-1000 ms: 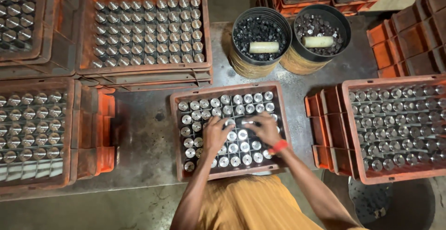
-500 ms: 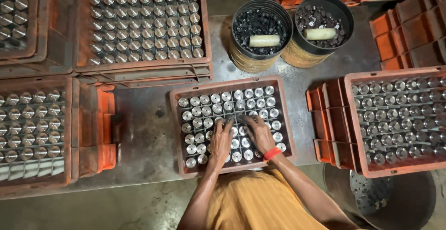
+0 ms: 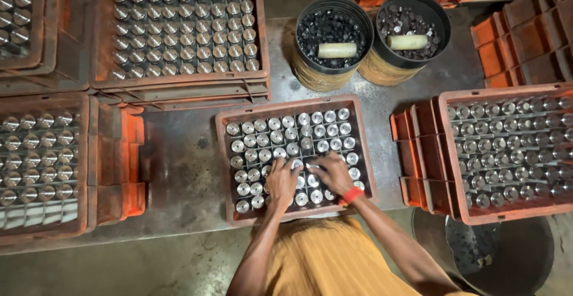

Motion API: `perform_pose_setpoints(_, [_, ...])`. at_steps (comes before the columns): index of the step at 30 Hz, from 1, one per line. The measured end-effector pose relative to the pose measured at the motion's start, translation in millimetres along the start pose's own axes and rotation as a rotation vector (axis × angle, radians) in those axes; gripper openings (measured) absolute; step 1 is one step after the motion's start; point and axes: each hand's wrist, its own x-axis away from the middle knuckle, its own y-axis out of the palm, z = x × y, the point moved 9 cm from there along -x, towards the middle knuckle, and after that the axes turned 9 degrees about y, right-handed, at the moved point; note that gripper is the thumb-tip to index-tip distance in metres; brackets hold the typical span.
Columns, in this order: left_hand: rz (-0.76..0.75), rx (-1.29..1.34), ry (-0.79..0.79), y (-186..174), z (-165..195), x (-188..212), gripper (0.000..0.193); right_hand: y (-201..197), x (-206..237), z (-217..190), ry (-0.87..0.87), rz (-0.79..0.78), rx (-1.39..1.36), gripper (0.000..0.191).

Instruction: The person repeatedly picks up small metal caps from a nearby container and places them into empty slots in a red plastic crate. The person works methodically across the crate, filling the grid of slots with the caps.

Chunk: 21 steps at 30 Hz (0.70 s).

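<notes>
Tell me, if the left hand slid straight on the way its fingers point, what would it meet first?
The left hand points up the crate, so it would probably meet the next shiny metal cylinders first; heights are unclear.

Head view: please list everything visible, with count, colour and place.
Orange plastic crate of shiny metal cylinders: one, centre, under both hands.
Other orange crates of cylinders: several, left, top and right.
Empty stacked orange crates: top right.
Round black buckets of dark small parts: two, top centre, each with a pale cylinder.
Grey worktop: stained.
Left hand: on the cylinders.
Right hand: on the cylinders, red wristband.
</notes>
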Motion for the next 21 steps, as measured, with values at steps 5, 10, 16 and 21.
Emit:
perform_pose_setpoints(5, [0.092, 0.688, -0.427, -13, -37, 21, 0.043, -42, 5, 64, 0.426, 0.092, -0.755, 0.028])
perform_pose_setpoints(10, [-0.175, 1.025, -0.898, 36, -19, 51, 0.054, 10, 30, 43, 0.494, -0.054, -0.675, 0.035])
perform_pose_setpoints(16, [0.031, 0.058, 0.201, -11, 26, 33, 0.044, 3, 35, -10, 0.072, -0.045, 0.049, 0.042])
perform_pose_setpoints(21, [-0.088, 0.221, -0.078, 13, 4, 57, 0.035, -12, 45, -16, -0.070, 0.173, -0.040, 0.023])
